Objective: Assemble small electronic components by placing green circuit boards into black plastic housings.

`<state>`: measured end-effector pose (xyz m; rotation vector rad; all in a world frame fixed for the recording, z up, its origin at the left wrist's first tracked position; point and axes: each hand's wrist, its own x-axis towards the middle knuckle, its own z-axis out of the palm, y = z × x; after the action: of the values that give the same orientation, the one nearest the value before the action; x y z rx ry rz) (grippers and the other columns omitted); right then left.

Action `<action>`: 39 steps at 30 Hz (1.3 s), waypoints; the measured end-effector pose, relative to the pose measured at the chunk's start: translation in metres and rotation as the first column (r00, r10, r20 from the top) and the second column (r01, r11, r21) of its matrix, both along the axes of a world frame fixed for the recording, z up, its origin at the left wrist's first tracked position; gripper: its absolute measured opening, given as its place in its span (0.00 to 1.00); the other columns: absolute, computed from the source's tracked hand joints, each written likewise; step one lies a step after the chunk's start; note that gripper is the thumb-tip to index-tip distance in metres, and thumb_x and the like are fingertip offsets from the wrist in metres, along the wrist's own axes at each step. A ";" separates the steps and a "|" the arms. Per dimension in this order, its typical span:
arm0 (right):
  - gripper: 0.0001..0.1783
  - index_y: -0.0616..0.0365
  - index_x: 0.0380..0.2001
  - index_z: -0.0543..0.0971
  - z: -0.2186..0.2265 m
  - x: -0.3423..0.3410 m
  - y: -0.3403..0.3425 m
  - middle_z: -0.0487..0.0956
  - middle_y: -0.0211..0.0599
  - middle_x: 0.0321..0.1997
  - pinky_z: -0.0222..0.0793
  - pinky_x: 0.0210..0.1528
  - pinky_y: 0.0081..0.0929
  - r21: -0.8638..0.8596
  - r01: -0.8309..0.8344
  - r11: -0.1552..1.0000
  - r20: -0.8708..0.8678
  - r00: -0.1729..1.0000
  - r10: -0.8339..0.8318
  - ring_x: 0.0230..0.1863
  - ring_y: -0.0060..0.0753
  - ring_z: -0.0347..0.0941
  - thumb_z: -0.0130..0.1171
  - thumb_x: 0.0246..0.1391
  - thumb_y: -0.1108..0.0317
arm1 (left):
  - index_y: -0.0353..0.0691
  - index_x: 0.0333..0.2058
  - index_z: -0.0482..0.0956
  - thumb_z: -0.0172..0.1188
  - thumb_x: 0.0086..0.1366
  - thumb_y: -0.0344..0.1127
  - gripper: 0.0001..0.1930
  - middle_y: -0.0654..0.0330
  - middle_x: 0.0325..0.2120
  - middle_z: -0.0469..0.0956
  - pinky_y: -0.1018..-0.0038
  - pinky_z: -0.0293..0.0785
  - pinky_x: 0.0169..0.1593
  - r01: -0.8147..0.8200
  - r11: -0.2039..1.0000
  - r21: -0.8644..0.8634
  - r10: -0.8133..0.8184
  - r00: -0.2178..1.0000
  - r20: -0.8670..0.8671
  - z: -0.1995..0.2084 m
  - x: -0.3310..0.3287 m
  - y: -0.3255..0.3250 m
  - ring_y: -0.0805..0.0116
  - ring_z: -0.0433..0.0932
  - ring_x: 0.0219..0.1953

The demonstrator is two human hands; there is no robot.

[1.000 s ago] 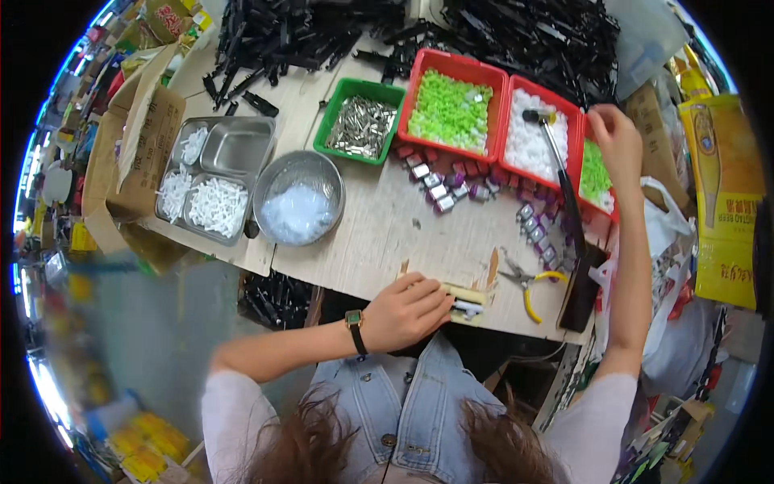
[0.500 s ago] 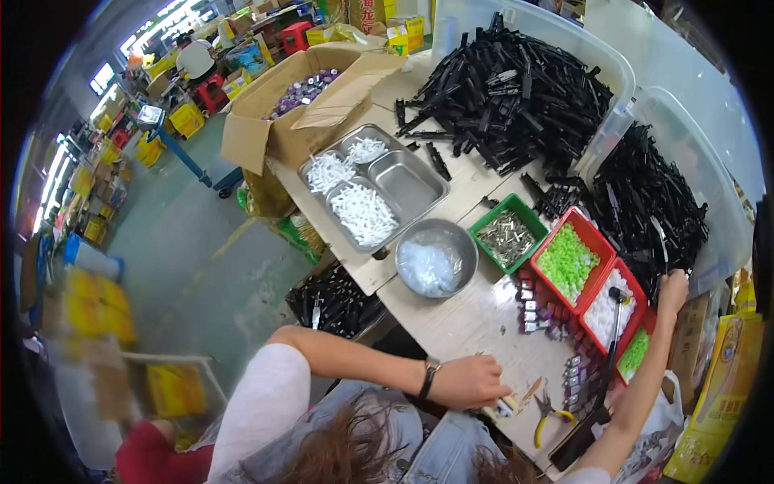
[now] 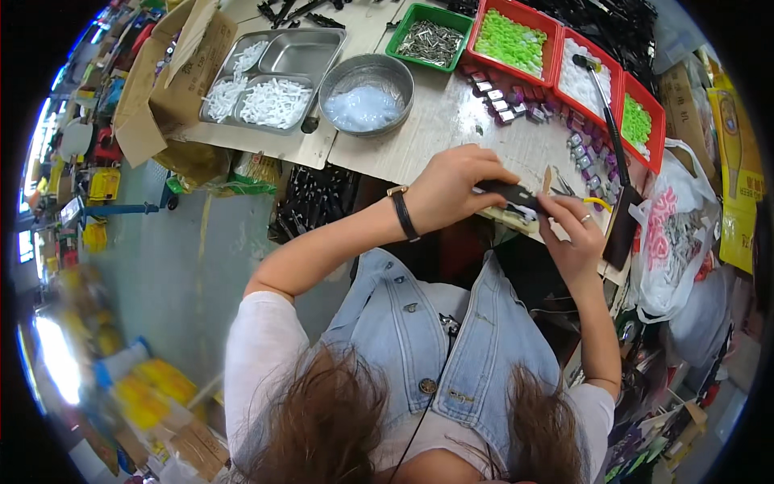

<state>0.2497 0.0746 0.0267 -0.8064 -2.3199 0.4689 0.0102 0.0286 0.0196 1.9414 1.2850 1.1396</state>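
A slim black plastic part (image 3: 509, 192) lies level between my two hands, just above the table's front edge. My left hand (image 3: 455, 187) pinches its left end between thumb and fingers. On its right end are the closed fingertips of my right hand (image 3: 574, 238), which wears a ring. Beneath the part sits a small light-coloured block (image 3: 516, 216), mostly hidden by my hands. Pliers (image 3: 595, 201) with a yellow handle lie just beyond my right hand, partly covered by it.
Red bins (image 3: 556, 48) hold green and white bits; a long black-handled tool (image 3: 610, 117) leans across them. Small metal-and-purple pieces (image 3: 504, 105) lie nearby. A green bin (image 3: 393, 42) of metal pins, a steel bowl (image 3: 330, 97) and a divided tray (image 3: 310, 38) stand leftward. A plastic bag (image 3: 673, 234) hangs right.
My right hand has come from the bin of black parts at the right to the table's front edge. A black part is now between both hands. The view has tilted downward.
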 end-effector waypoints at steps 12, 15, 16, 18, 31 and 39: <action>0.28 0.58 0.56 0.71 0.000 0.015 0.104 0.77 0.48 0.45 0.69 0.49 0.42 0.560 0.407 0.722 0.270 0.734 -0.623 0.49 0.52 0.72 0.62 0.51 0.64 | 0.42 0.40 0.83 0.69 0.49 0.29 0.16 0.60 0.34 0.80 0.68 0.73 0.47 -0.083 0.997 0.002 0.083 0.993 -0.081 -0.038 0.012 -0.010 0.58 0.75 0.42; 0.27 0.60 0.57 0.68 -0.009 0.022 0.160 0.77 0.53 0.45 0.69 0.48 0.44 0.253 0.498 0.830 0.460 0.692 -0.556 0.47 0.56 0.73 0.57 0.55 0.63 | 0.41 0.41 0.82 0.69 0.49 0.29 0.17 0.59 0.36 0.81 0.67 0.72 0.49 -0.049 0.997 -0.054 0.043 0.993 -0.113 -0.033 0.012 -0.006 0.56 0.75 0.44; 0.26 0.60 0.57 0.68 -0.017 0.033 0.173 0.77 0.51 0.44 0.70 0.45 0.40 0.257 0.485 0.836 0.440 0.712 -0.548 0.44 0.52 0.75 0.56 0.56 0.63 | 0.41 0.41 0.81 0.69 0.49 0.29 0.18 0.59 0.38 0.81 0.66 0.72 0.49 -0.027 0.997 -0.072 0.019 0.992 -0.121 -0.033 0.012 -0.003 0.56 0.75 0.45; 0.23 0.61 0.56 0.68 -0.028 0.037 0.185 0.77 0.49 0.42 0.71 0.39 0.34 0.259 0.431 0.864 0.402 0.765 -0.503 0.37 0.45 0.77 0.52 0.60 0.64 | 0.40 0.46 0.78 0.68 0.50 0.30 0.21 0.57 0.43 0.79 0.65 0.71 0.52 -0.021 0.998 0.055 0.031 0.981 -0.191 -0.041 0.013 -0.007 0.54 0.74 0.49; 0.09 0.59 0.35 0.71 0.027 0.058 -0.082 0.71 0.44 0.20 0.64 0.26 0.33 -0.396 0.398 0.828 0.234 0.915 -0.328 0.22 0.47 0.70 0.49 0.64 0.65 | 0.37 0.53 0.71 0.62 0.52 0.32 0.27 0.53 0.56 0.71 0.62 0.71 0.57 -0.009 0.889 0.458 0.234 0.868 -0.438 -0.080 0.019 -0.021 0.55 0.73 0.55; 0.11 0.59 0.31 0.66 -0.022 0.053 -0.079 0.73 0.52 0.19 0.66 0.22 0.46 -0.084 0.382 0.920 0.586 0.766 -0.265 0.24 0.58 0.73 0.50 0.64 0.63 | 0.40 0.48 0.75 0.58 0.60 0.33 0.17 0.55 0.52 0.74 0.66 0.71 0.57 -0.017 0.838 0.545 0.277 0.874 -0.399 -0.089 0.020 -0.015 0.59 0.73 0.55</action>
<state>0.3028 -0.0042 0.0046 -1.6047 -2.5977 0.3348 0.0302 0.0135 -0.0696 2.6939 1.5007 1.2458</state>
